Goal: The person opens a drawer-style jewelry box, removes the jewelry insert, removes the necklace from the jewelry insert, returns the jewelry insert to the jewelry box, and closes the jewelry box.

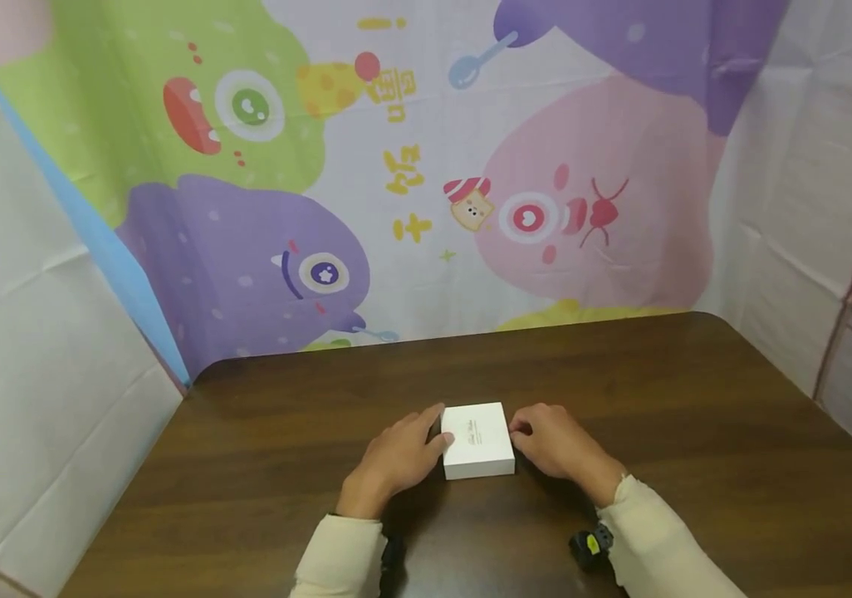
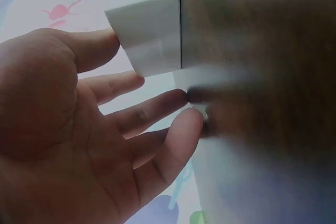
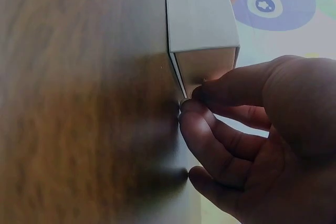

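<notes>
A flat white box (image 1: 477, 440) with small gold lettering on its lid lies on the brown table. My left hand (image 1: 402, 455) rests against its left side: the thumb touches the top edge, the index fingertip reaches the far left corner, and the other fingers (image 2: 152, 114) stay loosely extended beside it. At the opposite side, my right hand (image 1: 556, 440) brings thumb and index fingertip together at the low edge of the box's shaded side face (image 3: 210, 62). Exactly what lies between those fingertips is hidden.
Dark wood-grain tabletop (image 1: 306, 415) surrounds the box. A cartoon-printed cloth (image 1: 426, 282) hangs behind the table, and pale sheets (image 1: 30, 332) hang on both sides. Black wrist cameras (image 1: 590, 546) sit under the cream sleeves.
</notes>
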### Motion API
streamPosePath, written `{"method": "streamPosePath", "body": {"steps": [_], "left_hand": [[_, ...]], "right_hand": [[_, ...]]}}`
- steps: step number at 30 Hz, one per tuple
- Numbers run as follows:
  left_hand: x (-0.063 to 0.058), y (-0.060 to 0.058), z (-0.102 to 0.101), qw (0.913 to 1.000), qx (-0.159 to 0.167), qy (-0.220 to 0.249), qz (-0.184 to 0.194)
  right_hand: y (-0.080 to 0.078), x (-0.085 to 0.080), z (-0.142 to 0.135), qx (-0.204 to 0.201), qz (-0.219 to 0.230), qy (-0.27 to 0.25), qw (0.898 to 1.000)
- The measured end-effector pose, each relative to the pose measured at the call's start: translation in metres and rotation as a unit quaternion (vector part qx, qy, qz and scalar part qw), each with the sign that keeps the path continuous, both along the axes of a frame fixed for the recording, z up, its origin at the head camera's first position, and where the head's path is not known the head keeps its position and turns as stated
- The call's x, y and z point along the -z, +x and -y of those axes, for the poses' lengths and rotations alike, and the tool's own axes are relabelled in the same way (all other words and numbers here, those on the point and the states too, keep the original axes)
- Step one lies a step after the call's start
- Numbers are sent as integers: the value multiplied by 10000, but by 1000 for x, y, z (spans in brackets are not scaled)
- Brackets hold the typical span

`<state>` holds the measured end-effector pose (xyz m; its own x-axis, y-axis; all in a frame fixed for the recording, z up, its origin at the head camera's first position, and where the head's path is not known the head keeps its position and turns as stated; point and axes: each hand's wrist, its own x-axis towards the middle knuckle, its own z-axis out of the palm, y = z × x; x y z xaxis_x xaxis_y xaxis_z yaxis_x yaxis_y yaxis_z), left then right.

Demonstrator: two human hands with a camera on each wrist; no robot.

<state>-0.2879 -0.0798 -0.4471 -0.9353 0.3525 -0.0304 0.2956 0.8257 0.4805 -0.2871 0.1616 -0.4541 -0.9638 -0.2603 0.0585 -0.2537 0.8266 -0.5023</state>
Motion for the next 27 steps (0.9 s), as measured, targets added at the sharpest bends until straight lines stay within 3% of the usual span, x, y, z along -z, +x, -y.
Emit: {"method": "streamPosePath", "body": {"steps": [27], "left_hand": [[0, 1, 0, 10000, 48, -79, -29]], "right_hand": [[-2, 0, 0, -99, 90, 122, 9998]]}}
